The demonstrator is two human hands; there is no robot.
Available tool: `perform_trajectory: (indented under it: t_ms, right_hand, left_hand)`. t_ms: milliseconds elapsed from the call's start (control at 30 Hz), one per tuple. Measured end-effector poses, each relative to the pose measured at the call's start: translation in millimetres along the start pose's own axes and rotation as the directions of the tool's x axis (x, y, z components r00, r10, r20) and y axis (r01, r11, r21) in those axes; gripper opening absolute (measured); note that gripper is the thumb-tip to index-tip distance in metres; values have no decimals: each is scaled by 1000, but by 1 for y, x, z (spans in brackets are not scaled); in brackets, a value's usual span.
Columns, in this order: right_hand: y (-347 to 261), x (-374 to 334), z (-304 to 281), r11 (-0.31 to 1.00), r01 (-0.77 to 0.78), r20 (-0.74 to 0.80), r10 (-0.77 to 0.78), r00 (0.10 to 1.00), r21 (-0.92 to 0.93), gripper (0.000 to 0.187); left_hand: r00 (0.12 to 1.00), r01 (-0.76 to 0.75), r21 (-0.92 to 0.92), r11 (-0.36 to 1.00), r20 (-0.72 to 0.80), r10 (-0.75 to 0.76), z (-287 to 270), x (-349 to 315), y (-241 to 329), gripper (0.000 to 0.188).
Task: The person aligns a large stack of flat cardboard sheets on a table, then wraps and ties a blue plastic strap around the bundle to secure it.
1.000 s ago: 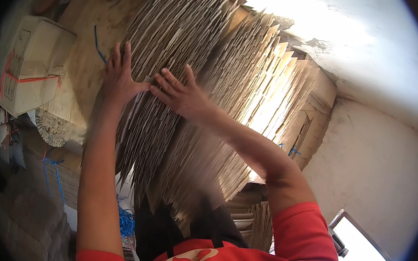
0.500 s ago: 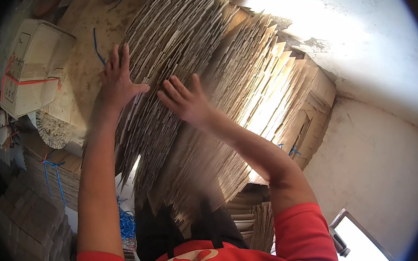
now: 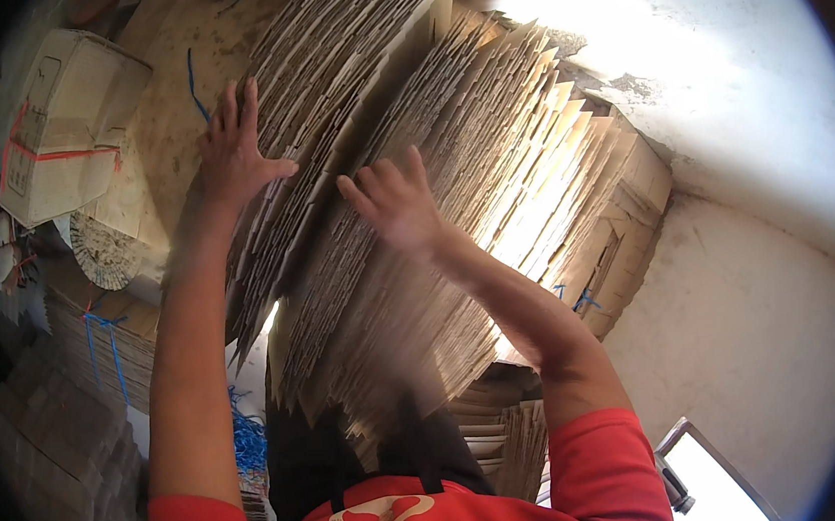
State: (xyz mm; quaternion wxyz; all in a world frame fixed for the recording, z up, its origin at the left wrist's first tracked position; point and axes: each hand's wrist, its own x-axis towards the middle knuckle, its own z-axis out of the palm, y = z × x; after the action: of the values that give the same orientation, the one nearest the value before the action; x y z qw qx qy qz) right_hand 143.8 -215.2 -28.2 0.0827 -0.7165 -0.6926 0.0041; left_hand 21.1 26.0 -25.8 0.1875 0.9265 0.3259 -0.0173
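A long row of cardboard sheets (image 3: 487, 143) stands on edge in front of me, packed close with the edges up. My left hand (image 3: 236, 152) lies over the left end of the row, fingers stretched and thumb spread across the edges. Over the middle is my right hand (image 3: 400, 207), its fingers apart and partly bent against the sheet edges, the fingertips not fully visible. Between the hands a dark gap parts a left bunch of sheets (image 3: 322, 99) from the others. Neither hand visibly grips a sheet.
A cardboard bundle tied with red string (image 3: 65, 154) lies at the far left. Below it are a stack with blue string (image 3: 108, 330) and more stacked cardboard (image 3: 63, 445). Blue twine (image 3: 249, 437) hangs near my legs. A pale wall (image 3: 743, 299) bounds the right side.
My right hand has moved slightly right, and its fingers are more bent. The gap between the left bunch and the other sheets has widened. My left hand has hardly moved.
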Motion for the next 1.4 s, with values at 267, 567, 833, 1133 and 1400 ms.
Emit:
perform_trajectory:
  t_ms: [267,567,833,1133,1400]
  right_hand:
    - [-1,-4,10,1000,-3,-35,2,999,-30,49]
    - [-12,14,7,988,-60,92,73,993,-139,39]
    - [-4,11,3,993,25,243,4,970,-112,31]
    - [-5,38,-11,972,140,407,-53,912,-187,22]
    - [-14,65,-11,992,45,432,9,902,-115,27]
  left_hand:
    - [1000,-4,18,1000,-23,5,1,-1,-2,127]
    - [1000,17,23,1000,2,-17,4,1,-1,127]
    - [1000,10,1,1000,-5,-10,0,2,-1,126]
    - [999,-30,34,999,-41,31,4,-1,-4,125]
    - [993,-114,49,992,-35,115,9,-14,6,132]
